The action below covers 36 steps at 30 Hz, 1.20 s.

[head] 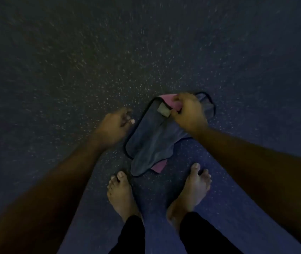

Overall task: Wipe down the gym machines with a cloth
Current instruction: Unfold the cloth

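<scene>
Speckled dark rubber flooring (72,70) is filling the background. A blue-grey microfibre cloth (151,140) with dark edging and pink reverse is hanging from the right hand (188,110), which is pinching its upper edge, probably to unfold it. The left hand (113,125), loosely curled and empty, is hovering just beside it.

I log one cloth (151,142), carrying one pale label (163,110) at its 12 o'clock end. Two hands: left hand (115,125) at the cloth's 9 o'clock, right hand (188,112) at its 1 o'clock. Two bare feet at 6 o'clock: left foot (121,195), right foot (191,193).
</scene>
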### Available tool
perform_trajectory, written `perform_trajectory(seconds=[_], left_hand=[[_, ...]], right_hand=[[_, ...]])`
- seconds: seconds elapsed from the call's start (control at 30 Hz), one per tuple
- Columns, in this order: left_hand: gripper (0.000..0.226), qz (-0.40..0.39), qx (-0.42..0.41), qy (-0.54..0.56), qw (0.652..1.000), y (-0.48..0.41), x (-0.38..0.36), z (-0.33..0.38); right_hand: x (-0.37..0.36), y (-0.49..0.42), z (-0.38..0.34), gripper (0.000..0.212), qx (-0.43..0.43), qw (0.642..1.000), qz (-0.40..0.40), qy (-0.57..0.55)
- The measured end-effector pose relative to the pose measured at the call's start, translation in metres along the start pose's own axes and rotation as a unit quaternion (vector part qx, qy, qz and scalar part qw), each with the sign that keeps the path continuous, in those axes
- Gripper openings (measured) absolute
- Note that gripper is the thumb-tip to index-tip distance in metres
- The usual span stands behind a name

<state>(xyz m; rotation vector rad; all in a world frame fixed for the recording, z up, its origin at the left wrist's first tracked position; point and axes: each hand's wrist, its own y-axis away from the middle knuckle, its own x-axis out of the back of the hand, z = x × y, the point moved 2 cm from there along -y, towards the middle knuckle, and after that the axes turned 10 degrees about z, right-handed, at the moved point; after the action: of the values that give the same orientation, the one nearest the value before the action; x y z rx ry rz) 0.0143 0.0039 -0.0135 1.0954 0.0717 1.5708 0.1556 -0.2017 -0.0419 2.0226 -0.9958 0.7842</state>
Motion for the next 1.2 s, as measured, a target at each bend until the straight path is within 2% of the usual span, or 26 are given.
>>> perform_trajectory(seconds=[0.13, 0.23, 0.33, 0.43, 0.6, 0.8, 0.87, 0.93, 1.03, 1.13, 1.2], left_hand=[[0.039, 0.016, -0.02, -0.011, 1.0, -0.029, -0.035, -0.024], [0.037, 0.029, -0.029, 0.001, 0.999, -0.038, -0.047, -0.029], [0.036, 0.027, -0.03, 0.003, 0.999, -0.036, -0.046, -0.025], [0.034, 0.035, -0.048, 0.008, 0.998, -0.026, -0.03, -0.01], [0.038, 0.037, -0.065, 0.007, 0.997, 0.003, 0.016, 0.031], [0.052, 0.034, -0.095, 0.018, 0.995, 0.055, 0.085, 0.109], [0.062, 0.007, -0.107, 0.035, 0.994, 0.078, 0.111, 0.142], [0.068, -0.011, -0.132, 0.036, 0.99, 0.1, 0.141, 0.179], [0.054, -0.004, -0.182, 0.002, 0.983, 0.127, 0.193, 0.232], [0.027, 0.046, -0.241, -0.049, 0.968, 0.149, 0.254, 0.277], [0.014, 0.085, -0.246, -0.091, 0.961, 0.169, 0.306, 0.312]], right_hand=[[-0.035, -0.019, 0.017, 0.047, 0.061, 0.978, 0.043, 0.193], [-0.047, -0.027, 0.024, 0.051, 0.075, 0.962, 0.057, 0.257], [-0.043, -0.032, 0.023, 0.038, 0.099, 0.951, 0.068, 0.286], [-0.024, -0.032, 0.012, 0.024, 0.094, 0.963, 0.064, 0.246], [0.031, -0.014, -0.028, 0.002, 0.124, 0.984, 0.057, 0.118], [0.138, 0.02, -0.111, 0.023, 0.169, 0.985, -0.037, -0.018], [0.181, 0.034, -0.148, 0.019, 0.195, 0.979, -0.055, -0.026], [0.229, 0.047, -0.188, 0.015, 0.227, 0.973, -0.039, -0.029], [0.303, 0.067, -0.247, 0.022, 0.261, 0.964, -0.013, -0.041], [0.378, 0.086, -0.302, 0.028, 0.289, 0.956, 0.013, -0.054], [0.435, 0.1, -0.339, 0.031, 0.297, 0.951, 0.049, -0.064]])
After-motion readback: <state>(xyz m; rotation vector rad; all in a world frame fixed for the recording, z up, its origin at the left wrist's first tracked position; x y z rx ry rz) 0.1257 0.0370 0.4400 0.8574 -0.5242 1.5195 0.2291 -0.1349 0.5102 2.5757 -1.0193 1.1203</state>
